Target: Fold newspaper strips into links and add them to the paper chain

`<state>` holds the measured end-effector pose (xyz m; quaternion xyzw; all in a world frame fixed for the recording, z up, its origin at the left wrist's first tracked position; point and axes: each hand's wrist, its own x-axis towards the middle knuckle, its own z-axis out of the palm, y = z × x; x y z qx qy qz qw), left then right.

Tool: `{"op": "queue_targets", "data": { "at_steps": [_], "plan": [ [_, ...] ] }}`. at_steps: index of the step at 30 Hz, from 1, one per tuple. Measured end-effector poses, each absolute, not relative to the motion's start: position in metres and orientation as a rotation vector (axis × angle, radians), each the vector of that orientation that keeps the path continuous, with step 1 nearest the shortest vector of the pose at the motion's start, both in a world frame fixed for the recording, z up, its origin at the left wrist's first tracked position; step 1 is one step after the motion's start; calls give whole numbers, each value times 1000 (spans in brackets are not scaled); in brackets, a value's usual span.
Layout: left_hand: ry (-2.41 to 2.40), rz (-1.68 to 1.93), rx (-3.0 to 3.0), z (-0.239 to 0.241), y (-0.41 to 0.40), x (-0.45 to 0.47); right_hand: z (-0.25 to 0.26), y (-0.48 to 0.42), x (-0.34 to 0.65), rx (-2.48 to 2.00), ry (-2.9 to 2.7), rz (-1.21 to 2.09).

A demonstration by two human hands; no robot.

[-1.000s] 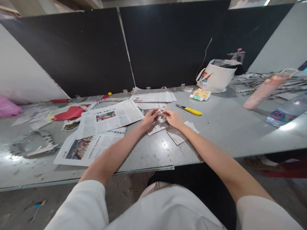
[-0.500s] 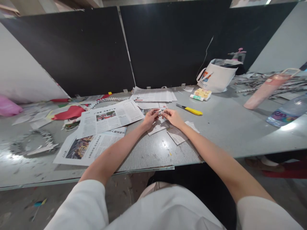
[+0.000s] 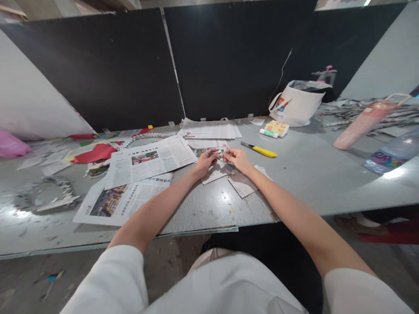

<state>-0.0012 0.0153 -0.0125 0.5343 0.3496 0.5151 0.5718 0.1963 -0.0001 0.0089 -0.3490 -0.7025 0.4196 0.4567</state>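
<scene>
Between both hands, over the middle of the table, is a small folded piece of paper [image 3: 220, 154]. My left hand [image 3: 207, 160] pinches it from the left, the fingers curled. From the right, my right hand [image 3: 236, 158] holds it between thumb and fingertips. How the paper is folded is too small to make out. Cut newspaper pieces [image 3: 242, 185] lie on the table just below the right hand, and another paper piece [image 3: 214, 174] lies under the hands. Beyond the right hand rests a yellow utility knife [image 3: 262, 151].
Newspaper sheets [image 3: 150, 161] spread out at left, near a ring of folded paper [image 3: 49, 194]. A glue stick [image 3: 269, 133], white bag [image 3: 296, 104], pink bottle [image 3: 362, 124] and clear plastic bottle [image 3: 394, 152] stand or lie at right. A black partition [image 3: 242, 61] rises behind the table.
The fingers of both hands have shifted slightly around the small folded paper. Everything else on the table stays in place.
</scene>
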Motion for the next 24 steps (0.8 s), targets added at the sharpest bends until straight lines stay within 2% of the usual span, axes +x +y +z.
{"op": "queue_targets", "data": {
  "at_steps": [24],
  "plan": [
    [826, 1203, 1341, -9, 9, -1, 2, 10, 197, -888, -1646, 1017]
  ]
}}
